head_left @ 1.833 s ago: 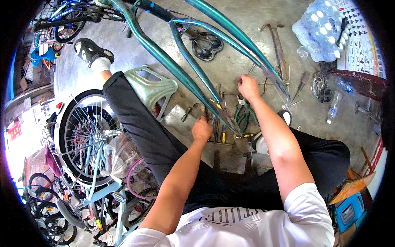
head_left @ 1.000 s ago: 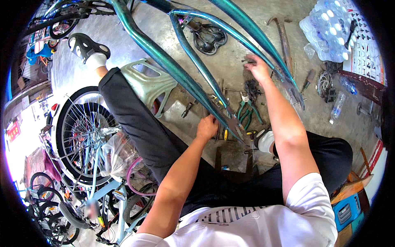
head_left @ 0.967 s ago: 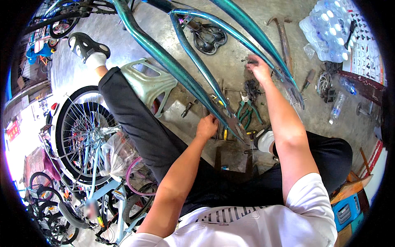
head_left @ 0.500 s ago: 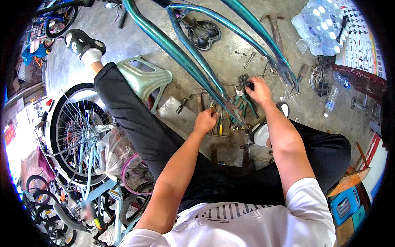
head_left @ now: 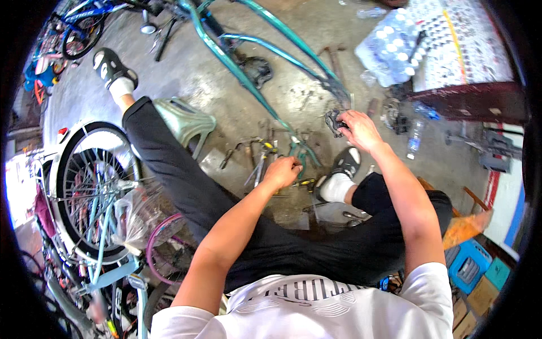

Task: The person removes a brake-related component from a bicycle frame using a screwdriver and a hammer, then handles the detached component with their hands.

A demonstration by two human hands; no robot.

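A green bicycle frame [head_left: 221,55] stretches in front of me, its rear ends pointing toward my hands. My right hand [head_left: 359,130] is closed around a dark bicycle part [head_left: 333,123], held just beyond the frame's right rear end; its exact kind is unclear. My left hand [head_left: 284,172] has its fingers curled together, low near the left rear end. Whether something small sits in those fingertips is hidden. Green-handled pliers [head_left: 302,159] are right beside the left fingertips, and a yellow-handled tool [head_left: 308,183] lies close to my foot.
A black saddle [head_left: 257,72] lies under the frame. A pale green stool [head_left: 182,117] stands left of it. Wrapped water bottles [head_left: 389,48] stand at the far right, a loose bottle [head_left: 415,139] nearer. A bicycle wheel [head_left: 62,186] is at my left.
My right hand has lifted the dark part away from the tools on the floor. The view has shifted, so the frame appears higher and farther left. My left hand stays curled.
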